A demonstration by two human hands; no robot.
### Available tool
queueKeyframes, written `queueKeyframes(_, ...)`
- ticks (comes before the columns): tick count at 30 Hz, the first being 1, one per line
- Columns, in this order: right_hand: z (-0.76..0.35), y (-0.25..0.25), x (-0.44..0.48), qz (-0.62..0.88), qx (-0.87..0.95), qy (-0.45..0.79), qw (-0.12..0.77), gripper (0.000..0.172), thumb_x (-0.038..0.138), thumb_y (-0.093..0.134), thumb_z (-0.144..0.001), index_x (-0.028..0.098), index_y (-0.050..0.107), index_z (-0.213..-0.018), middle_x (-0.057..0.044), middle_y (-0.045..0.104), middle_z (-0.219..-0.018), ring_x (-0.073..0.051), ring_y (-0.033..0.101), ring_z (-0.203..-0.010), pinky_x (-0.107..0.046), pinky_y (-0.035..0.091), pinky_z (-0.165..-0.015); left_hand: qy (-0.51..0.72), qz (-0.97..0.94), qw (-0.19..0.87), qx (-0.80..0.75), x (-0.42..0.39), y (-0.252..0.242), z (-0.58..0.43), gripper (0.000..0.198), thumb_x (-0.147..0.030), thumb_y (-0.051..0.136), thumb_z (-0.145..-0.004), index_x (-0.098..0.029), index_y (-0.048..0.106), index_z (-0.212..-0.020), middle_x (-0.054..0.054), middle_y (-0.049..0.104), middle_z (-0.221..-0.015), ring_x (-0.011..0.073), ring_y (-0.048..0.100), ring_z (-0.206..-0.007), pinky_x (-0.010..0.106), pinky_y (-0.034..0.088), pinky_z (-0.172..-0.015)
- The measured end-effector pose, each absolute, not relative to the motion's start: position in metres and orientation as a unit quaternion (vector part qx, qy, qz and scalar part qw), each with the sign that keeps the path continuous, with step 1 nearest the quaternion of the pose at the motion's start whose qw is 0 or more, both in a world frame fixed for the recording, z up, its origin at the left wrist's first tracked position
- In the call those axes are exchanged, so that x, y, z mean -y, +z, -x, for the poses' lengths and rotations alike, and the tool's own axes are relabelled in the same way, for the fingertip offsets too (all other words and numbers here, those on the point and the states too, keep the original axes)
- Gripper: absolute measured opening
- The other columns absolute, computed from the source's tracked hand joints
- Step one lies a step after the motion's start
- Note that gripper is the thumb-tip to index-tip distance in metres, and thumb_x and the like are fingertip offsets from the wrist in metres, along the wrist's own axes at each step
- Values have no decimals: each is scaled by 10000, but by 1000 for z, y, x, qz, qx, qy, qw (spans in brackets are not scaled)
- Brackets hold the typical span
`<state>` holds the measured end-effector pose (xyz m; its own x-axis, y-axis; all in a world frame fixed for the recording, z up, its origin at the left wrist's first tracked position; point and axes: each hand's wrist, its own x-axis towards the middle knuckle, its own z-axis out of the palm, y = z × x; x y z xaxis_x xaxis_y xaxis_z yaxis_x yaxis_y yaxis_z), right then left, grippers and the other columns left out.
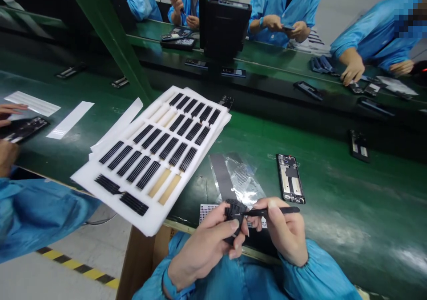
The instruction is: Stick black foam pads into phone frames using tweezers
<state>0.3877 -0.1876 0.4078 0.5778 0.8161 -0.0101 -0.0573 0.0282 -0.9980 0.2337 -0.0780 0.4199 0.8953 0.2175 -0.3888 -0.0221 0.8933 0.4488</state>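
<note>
Tweezers (pixel 271 211) are pinched in the right hand (pixel 283 231), and the left hand (pixel 203 258) grips one black phone part (pixel 234 214) just above the near edge of the green belt (pixel 333 215). Farther off lie one plastic bag (pixel 233 180), two phone frames (pixel 290 178) to the right, and one white foam tray (pixel 156 215) to the left.

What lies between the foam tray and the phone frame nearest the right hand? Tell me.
Head view: a clear plastic bag holding a dark strip.

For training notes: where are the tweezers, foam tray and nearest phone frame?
Black tweezers (pixel 282 211): head view, shaft.
White foam tray (pixel 147 213): head view, bare lower edge.
Nearest phone frame (pixel 291 179): head view, middle.
</note>
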Motion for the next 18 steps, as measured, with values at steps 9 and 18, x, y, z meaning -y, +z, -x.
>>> queueKeyframes(9, -380, 410, 190, 616, 302, 323, 652, 333, 468, 523, -1005, 208, 716, -927, -57, 710, -697, -194, 633, -566, -314, 521, -531, 74, -239, 946, -208, 82, 422, -234, 105, -210, 609, -936, -130, 604, -1003, 38, 579, -866, 82, 492, -654, 229, 337, -537)
queueKeyframes(18, -391, 395, 196, 649, 365, 267, 612, 385, 482, 508, -1006, 195, 752, -929, -88, 745, -756, -220, 696, -628, -332, 577, -604, 87, -271, 928, -240, 85, 423, -237, 119, -263, 557, -965, -146, 583, -970, 54, 606, -932, 89, 497, -662, 239, 340, -543)
